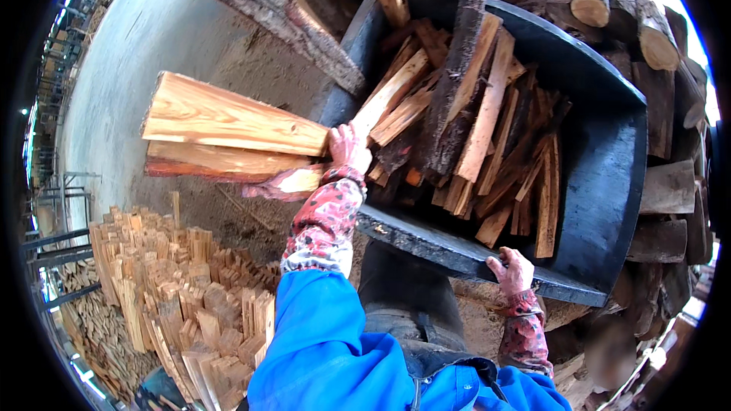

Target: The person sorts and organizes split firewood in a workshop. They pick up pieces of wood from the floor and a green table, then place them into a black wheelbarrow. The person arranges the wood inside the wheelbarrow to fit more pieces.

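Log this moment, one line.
Left hand: at end of pale plank, grip unclear | Right hand: on near rim of black bin | Inside: split wood

The person wears a bright blue jacket, creased in broad folds, with a dark collar at its near front. Over each forearm runs a patterned sleeve cover, the left one red with dark spots and a pale band toward the elbow, the right one likewise red and dark-spotted; both gather at the wrist. Dark trousers show beyond the jacket. Each hand is bare.
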Motion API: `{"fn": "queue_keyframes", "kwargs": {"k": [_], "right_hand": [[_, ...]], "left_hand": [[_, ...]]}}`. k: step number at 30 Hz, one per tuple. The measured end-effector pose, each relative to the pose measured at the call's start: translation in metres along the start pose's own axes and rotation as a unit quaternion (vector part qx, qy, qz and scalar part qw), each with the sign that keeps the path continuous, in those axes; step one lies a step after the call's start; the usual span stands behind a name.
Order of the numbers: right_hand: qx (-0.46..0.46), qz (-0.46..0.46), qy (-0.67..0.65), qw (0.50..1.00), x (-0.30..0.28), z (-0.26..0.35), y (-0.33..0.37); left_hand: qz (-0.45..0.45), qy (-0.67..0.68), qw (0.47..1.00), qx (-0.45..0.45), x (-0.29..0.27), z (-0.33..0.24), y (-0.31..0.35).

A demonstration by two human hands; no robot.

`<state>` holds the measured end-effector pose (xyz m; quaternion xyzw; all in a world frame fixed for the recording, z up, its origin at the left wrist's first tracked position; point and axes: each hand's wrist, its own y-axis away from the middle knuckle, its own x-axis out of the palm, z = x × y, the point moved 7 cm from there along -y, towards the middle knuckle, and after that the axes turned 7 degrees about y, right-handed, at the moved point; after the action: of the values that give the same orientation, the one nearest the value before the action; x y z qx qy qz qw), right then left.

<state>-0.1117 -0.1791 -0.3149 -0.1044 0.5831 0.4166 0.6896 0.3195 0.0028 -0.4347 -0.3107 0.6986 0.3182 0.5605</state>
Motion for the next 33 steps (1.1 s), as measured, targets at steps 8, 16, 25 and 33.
{"fn": "queue_keyframes", "kwargs": {"k": [8, 16, 25, 33], "right_hand": [[0.032, 0.018, -0.016, 0.999, 0.011, -0.007, -0.002], [0.012, 0.004, -0.018, 1.000, 0.005, -0.003, -0.001], [-0.011, -0.010, 0.000, 1.000, 0.003, -0.002, -0.001], [0.025, -0.006, 0.001, 1.000, -0.002, -0.005, -0.006]], "left_hand": [[0.115, 0.153, 0.981, -0.006, 0.026, -0.052, 0.051], [0.003, 0.153, 0.988, -0.005, -0.033, -0.024, 0.050], [0.061, 0.077, 0.993, -0.070, 0.013, 0.009, 0.003], [0.049, 0.210, 0.976, 0.020, -0.007, -0.039, -0.040]]}}
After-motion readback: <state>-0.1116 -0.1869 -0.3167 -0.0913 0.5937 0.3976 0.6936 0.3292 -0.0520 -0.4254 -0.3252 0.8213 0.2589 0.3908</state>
